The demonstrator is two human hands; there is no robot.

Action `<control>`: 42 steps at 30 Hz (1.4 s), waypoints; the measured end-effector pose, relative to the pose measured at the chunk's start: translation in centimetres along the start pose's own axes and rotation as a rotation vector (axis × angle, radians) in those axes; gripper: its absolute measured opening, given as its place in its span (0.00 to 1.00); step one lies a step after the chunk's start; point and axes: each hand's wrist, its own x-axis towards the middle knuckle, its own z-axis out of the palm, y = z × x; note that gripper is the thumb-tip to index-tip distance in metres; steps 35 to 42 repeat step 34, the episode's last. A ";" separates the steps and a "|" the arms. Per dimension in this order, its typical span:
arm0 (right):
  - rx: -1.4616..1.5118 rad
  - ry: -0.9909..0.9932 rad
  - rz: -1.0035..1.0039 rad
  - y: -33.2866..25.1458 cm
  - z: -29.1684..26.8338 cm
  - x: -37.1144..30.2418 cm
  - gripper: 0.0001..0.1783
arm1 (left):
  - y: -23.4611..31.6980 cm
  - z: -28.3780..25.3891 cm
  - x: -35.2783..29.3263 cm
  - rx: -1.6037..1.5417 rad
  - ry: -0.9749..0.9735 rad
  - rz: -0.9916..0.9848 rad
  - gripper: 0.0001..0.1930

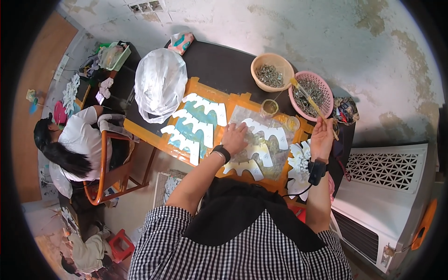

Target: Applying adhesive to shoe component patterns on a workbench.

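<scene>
My left hand [234, 138] lies with its fingers stretched out over the sheet at the table's middle. Its fingertips touch the end of a white toothed, arch-shaped cut-out [267, 132]. Two more such cut-outs, one a yellow-stained piece [260, 153] and one a curved piece [245, 169], lie nearer to me. My right hand [322, 139] is closed around a long brush [309, 99] with a yellowish tip, raised at the table's right side. Below that hand sits a pile of white toothed pieces [298, 161], partly covered by my wrist. A small cup of yellowish liquid [269, 108] stands beyond the sheet.
Three white cut-outs lie on a teal sheet [189, 125] at left. Behind it stands a bulging white plastic bag [161, 84]. An orange bowl [254, 65] and a pink basket [330, 93] hold metal parts. Another person [81, 144] sits at left, a white appliance [382, 196] at right.
</scene>
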 end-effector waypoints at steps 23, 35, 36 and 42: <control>0.144 0.121 0.129 2.6 -0.8 0.1 0.15 | 0.1 -0.5 0.0 0.015 -0.005 0.014 0.33; 0.304 -0.021 0.127 1.0 1.2 -0.7 0.13 | 0.3 -0.3 0.4 0.039 -0.076 -0.027 0.34; 0.304 -0.021 0.127 1.0 1.2 -0.7 0.13 | 0.3 -0.3 0.4 0.039 -0.076 -0.027 0.34; 0.304 -0.021 0.127 1.0 1.2 -0.7 0.13 | 0.3 -0.3 0.4 0.039 -0.076 -0.027 0.34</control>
